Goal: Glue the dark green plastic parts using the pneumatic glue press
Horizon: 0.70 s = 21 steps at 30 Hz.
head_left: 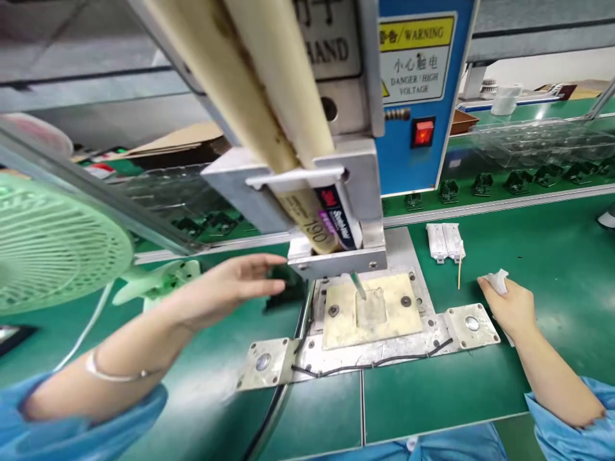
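My left hand (pixel 237 282) reaches in from the left with fingers stretched out and the thumb apart from them, beside the dispensing machine's metal cartridge holder (pixel 339 262). Close to those fingertips is a blurred dark part (pixel 283 291); whether they touch it I cannot tell. A crumpled white wipe (pixel 497 280) is pinched in my right hand (pixel 515 310), which rests at the right, by the fixture's right button plate (pixel 473 324). Below the nozzle (pixel 358 286) sits a cream fixture block (pixel 343 330) with a shallow recess. Two glue cartridges (pixel 317 221) stand in the holder.
Two white packets (pixel 444 242) and a thin wooden stick (pixel 460 272) lie right of the fixture. A green fan (pixel 57 240) stands at left. Cables (pixel 375 365) run along the base. Behind the bench are several dark parts (pixel 516 182) and a blue control box (pixel 418 166).
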Each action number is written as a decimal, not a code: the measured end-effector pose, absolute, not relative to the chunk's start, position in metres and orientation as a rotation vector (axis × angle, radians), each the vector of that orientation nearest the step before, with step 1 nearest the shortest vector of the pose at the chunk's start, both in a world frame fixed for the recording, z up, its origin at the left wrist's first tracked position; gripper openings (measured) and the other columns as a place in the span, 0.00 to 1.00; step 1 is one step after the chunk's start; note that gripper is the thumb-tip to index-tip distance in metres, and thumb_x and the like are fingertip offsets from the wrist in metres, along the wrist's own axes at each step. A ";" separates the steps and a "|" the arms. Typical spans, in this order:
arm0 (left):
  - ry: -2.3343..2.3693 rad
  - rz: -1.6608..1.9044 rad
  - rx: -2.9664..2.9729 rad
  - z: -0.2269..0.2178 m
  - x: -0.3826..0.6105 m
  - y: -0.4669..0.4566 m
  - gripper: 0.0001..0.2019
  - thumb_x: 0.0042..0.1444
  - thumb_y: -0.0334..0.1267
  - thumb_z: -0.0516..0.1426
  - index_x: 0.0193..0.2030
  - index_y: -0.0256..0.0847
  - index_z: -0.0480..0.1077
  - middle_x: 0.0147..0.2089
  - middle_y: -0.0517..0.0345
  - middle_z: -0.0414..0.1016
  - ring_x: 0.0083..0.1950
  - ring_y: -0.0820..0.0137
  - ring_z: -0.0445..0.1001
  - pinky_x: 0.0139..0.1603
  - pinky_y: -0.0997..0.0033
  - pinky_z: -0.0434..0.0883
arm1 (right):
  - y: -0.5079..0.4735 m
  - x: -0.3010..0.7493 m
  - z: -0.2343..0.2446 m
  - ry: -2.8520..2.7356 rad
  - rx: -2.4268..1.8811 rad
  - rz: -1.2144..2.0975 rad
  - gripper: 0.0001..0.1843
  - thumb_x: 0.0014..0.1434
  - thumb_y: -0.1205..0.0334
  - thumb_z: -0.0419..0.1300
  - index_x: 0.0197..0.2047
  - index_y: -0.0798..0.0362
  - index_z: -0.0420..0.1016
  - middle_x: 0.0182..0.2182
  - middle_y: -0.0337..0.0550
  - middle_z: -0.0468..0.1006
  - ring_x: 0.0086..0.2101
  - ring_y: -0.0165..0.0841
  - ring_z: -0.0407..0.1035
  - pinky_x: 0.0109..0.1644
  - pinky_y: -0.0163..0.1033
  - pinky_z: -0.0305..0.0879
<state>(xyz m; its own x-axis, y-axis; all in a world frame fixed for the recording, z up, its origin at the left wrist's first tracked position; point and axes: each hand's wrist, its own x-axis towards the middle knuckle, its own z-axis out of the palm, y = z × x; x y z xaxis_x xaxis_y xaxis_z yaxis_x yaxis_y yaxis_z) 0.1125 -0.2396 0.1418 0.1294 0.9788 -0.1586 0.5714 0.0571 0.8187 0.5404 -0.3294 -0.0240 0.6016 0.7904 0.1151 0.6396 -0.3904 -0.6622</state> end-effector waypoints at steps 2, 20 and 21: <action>1.301 0.429 1.355 0.123 0.116 -0.257 0.22 0.43 0.44 0.70 0.44 0.37 0.75 0.42 0.53 0.79 0.44 0.62 0.78 0.48 0.59 0.75 | -0.330 0.541 -0.024 -1.128 -2.161 0.272 0.24 0.49 0.37 0.51 0.16 0.47 0.62 0.18 0.45 0.70 0.25 0.41 0.66 0.29 0.40 0.56; 0.921 0.529 1.693 0.062 0.181 -0.258 0.29 0.45 0.44 0.69 0.52 0.42 0.65 0.47 0.52 0.73 0.50 0.57 0.74 0.56 0.53 0.70 | -0.328 0.542 -0.022 -1.067 -2.129 0.251 0.23 0.48 0.38 0.55 0.16 0.48 0.62 0.16 0.43 0.68 0.23 0.40 0.65 0.28 0.40 0.56; 0.973 0.509 1.800 0.065 0.180 -0.260 0.28 0.46 0.46 0.69 0.52 0.42 0.66 0.45 0.51 0.73 0.50 0.55 0.73 0.55 0.51 0.70 | -0.328 0.542 -0.022 -1.060 -2.129 0.256 0.23 0.48 0.38 0.54 0.16 0.48 0.63 0.17 0.43 0.69 0.24 0.40 0.66 0.29 0.41 0.56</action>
<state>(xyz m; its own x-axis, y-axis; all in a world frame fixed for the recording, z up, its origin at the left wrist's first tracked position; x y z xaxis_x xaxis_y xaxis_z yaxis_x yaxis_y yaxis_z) 0.1801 -0.2601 0.0651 0.5899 0.8031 -0.0844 0.3882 -0.1904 0.9017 0.5419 -0.3282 -0.0219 0.6403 0.7559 0.1366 0.6098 -0.3921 -0.6888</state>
